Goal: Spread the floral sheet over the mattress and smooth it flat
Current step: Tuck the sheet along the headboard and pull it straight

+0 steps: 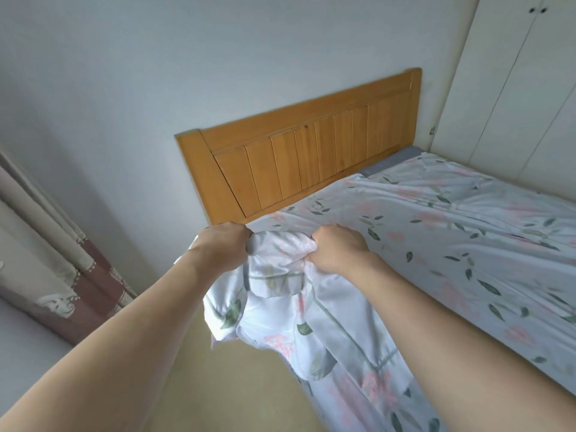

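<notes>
The floral sheet [442,232], pale with pink flowers and green leaves, lies over most of the mattress with long wrinkles. A strip of grey mattress [389,162] shows bare at the far corner by the headboard. At the near corner by the headboard, my left hand [223,243] and my right hand [336,249] each clutch a bunch of the sheet's corner. The gathered cloth hangs down below both hands over the side of the bed.
A wooden headboard [299,160] stands against the white wall. A cream wardrobe [511,88] rises at the far side of the bed. A beige and brown curtain [53,269] hangs at the left. Beige floor [224,385] lies beside the bed.
</notes>
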